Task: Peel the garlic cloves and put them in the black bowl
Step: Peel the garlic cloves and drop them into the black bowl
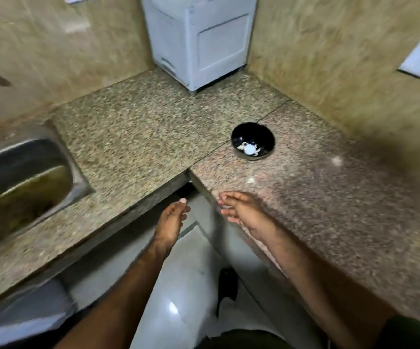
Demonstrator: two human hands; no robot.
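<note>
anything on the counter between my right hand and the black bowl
Nothing blocks it. Between the right hand and the bowl lies only bare counter, with one small pale scrap lying flat just off the line, too blurred to identify.

Bowl (pixel 253 137): glossy black, white garlic (pixel 249 148) inside.
Worktop (pixel 133 132): speckled tan granite, pinker at 3 o'clock.
Sink (pixel 27 157): grey steel.
Appliance (pixel 199 39): white.
Walls (pixel 330 59): mottled beige.

Bare forearms, no sleeves to elbow; dark olive garment (pixel 241 340) at bottom edge, possibly shirt; blurred.
</note>
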